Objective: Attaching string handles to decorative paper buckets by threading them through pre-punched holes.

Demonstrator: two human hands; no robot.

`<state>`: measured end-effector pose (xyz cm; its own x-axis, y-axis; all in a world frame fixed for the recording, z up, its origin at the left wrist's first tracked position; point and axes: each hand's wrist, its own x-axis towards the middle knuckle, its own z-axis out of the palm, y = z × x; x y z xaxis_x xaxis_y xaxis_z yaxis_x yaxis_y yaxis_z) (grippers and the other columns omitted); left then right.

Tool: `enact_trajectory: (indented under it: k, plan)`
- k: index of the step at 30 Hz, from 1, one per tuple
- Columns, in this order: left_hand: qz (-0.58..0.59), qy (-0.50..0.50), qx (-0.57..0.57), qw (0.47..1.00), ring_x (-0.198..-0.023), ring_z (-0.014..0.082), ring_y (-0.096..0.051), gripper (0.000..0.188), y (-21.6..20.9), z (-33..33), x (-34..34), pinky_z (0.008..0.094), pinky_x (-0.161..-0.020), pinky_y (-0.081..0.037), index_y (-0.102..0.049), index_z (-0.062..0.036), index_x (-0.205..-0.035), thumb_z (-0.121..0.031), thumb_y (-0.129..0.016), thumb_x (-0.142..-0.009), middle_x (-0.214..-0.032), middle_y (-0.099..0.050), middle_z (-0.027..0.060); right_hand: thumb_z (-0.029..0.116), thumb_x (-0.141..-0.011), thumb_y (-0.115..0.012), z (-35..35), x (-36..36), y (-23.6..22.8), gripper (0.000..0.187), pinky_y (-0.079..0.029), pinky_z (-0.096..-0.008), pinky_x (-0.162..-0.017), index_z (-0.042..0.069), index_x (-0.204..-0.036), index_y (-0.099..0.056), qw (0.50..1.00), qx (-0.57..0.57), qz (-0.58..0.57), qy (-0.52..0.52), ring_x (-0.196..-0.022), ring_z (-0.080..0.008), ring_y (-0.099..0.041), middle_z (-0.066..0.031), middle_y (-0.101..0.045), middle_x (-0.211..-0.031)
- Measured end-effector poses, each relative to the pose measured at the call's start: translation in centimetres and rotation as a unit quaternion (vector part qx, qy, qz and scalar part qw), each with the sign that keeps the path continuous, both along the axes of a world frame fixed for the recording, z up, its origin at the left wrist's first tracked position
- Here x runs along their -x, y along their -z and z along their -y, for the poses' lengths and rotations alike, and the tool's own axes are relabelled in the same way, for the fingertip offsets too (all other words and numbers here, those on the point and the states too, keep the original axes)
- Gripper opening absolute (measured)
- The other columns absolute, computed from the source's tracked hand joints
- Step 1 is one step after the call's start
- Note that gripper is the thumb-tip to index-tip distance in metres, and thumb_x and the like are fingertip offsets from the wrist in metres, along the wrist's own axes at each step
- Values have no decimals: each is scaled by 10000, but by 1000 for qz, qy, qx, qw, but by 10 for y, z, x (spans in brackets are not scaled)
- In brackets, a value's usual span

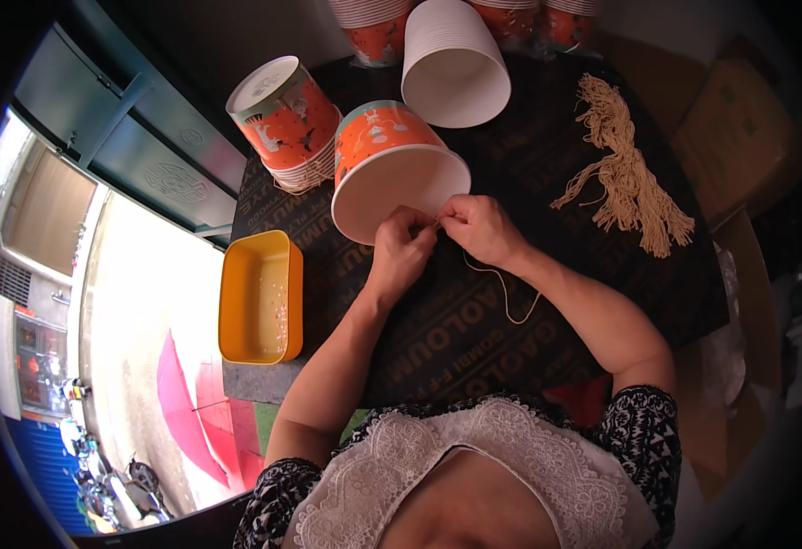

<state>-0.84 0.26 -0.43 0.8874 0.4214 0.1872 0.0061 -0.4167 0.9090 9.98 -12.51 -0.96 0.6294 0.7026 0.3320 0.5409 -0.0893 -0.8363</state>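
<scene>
The beige string [507, 306] is pinched in the drawn-together fingertips of the left hand [403, 245] and right hand [484, 230], seemingly just off the orange bucket [384, 135]. Dark tabletop [533, 165] opens rightward; a yellow bin [296, 297] lines its left edge.

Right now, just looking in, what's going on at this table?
A person's left hand and right hand meet at the fingertips, pinching a thin cord by the rim of an orange paper tub, whose open mouth faces the person. The cord trails in a loose curve below the right hand. A bundle of cords lies to the right, a yellow bin to the left.
</scene>
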Motion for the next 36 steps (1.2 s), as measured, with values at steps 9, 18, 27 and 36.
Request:
enact_trajectory:
  k: [9, 18, 27, 36]
  plan:
    - [-15, -37, 0, 999, -553, 144, -562, 121, 2, 1, -4, 277, -501, -446, -611, 42, -811, -77, -599, -826, -648, -596, 93, 136, -819, -607, 2, 8, -2, 117, -519, -409, -617, 36, -847, -662, 998, 31, 55, 26, -720, -342, -653, -170, -658, -766]
    - [0, -83, -40, 996, -608, 237, -604, 91, 5, -3, -4, 346, -585, -478, -602, 46, -728, -39, -602, -758, -659, -608, 162, 56, -802, -564, 14, 6, -13, 111, -522, -406, -615, 29, -867, -650, 985, 76, 155, -21, -706, -341, -655, -170, -654, -754]
    - [40, -138, -222, 964, -669, 411, -577, 85, 5, 12, -13, 460, -612, -464, -532, 40, -674, -7, -579, -727, -708, -570, 219, 59, -760, -556, 16, 6, -20, 95, -518, -438, -608, 38, -819, -627, 967, 144, 201, -68, -689, -362, -643, -184, -638, -711]
    - [51, -147, -245, 957, -684, 406, -579, 88, 10, -4, -9, 455, -617, -467, -540, 37, -685, -21, -589, -729, -733, -571, 221, 293, -792, -601, 13, 8, -25, 364, -516, -455, -608, -15, -601, -635, 981, 157, 113, 24, -638, -386, -636, -223, -601, -618]
